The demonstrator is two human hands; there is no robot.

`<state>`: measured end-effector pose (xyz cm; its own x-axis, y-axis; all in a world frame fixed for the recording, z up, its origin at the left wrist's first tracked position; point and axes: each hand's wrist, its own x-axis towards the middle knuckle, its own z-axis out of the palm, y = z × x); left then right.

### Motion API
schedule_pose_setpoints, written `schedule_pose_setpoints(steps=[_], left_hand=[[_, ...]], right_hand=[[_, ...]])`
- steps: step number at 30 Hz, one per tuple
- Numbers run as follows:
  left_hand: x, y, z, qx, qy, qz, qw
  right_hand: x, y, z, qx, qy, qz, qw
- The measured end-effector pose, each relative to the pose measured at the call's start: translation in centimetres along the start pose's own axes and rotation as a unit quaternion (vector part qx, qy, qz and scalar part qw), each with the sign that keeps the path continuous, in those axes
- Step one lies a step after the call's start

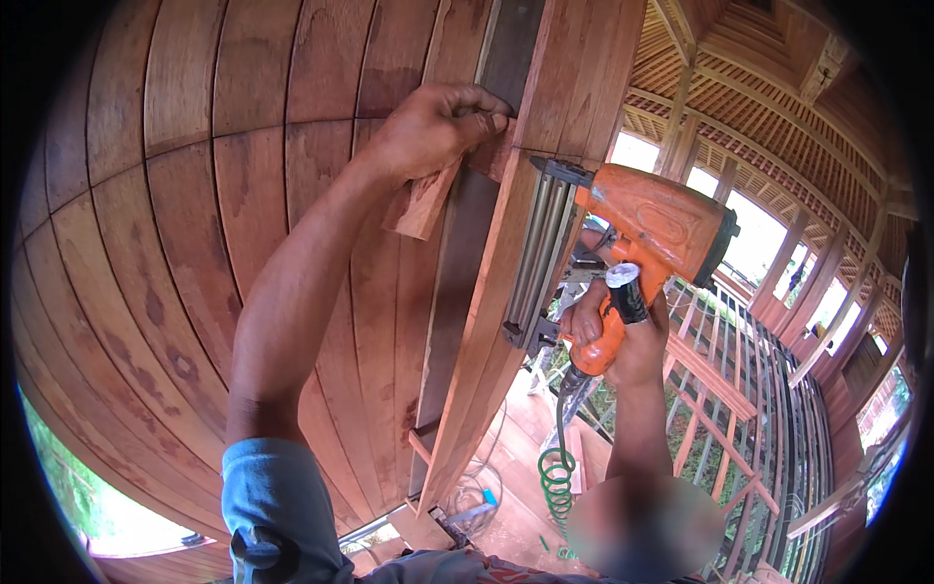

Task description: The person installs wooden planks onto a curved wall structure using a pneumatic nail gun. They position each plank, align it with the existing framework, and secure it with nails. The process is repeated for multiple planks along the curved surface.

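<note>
My left hand (443,125) is closed around a short reddish wood block (426,202), its fingertips pressed at the dark vertical gap (459,263) beside an upright timber (486,321). The block's lower end sticks out below the palm, slanting left; its upper end is partly hidden by my fingers. In my right hand (637,341) is an orange nail gun (650,219), gripped by its handle. Its dark nose lies close to the timber's edge, just right of my left hand; I cannot tell if it touches. A short black cylinder with a white end (623,276) shows by the handle.
A wall of upright wooden planks (185,224) curves across the left. A coiled green air hose (556,487) hangs under the gun. Behind are a slatted wooden frame (720,380), wood lengths and a raftered roof (778,107). A blurred round patch covers the lower right.
</note>
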<state>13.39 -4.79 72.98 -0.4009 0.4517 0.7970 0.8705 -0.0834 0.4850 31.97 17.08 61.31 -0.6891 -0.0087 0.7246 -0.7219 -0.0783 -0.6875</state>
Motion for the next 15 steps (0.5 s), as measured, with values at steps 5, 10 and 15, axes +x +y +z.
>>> schedule_pose_setpoints(steps=[5,10,15], left_hand=[[0.17,-0.43,0.06,0.007,0.011,-0.006,1.000],[0.46,-0.61,-0.20,0.014,-0.001,0.013,1.000],[0.49,-0.65,-0.04,0.012,0.002,0.014,1.000]], right_hand=[[0.20,-0.07,-0.08,0.033,-0.002,-0.003,0.999],[0.18,-0.07,-0.07,0.038,0.000,-0.001,0.999],[0.14,-0.07,0.00,0.032,0.005,0.000,0.999]])
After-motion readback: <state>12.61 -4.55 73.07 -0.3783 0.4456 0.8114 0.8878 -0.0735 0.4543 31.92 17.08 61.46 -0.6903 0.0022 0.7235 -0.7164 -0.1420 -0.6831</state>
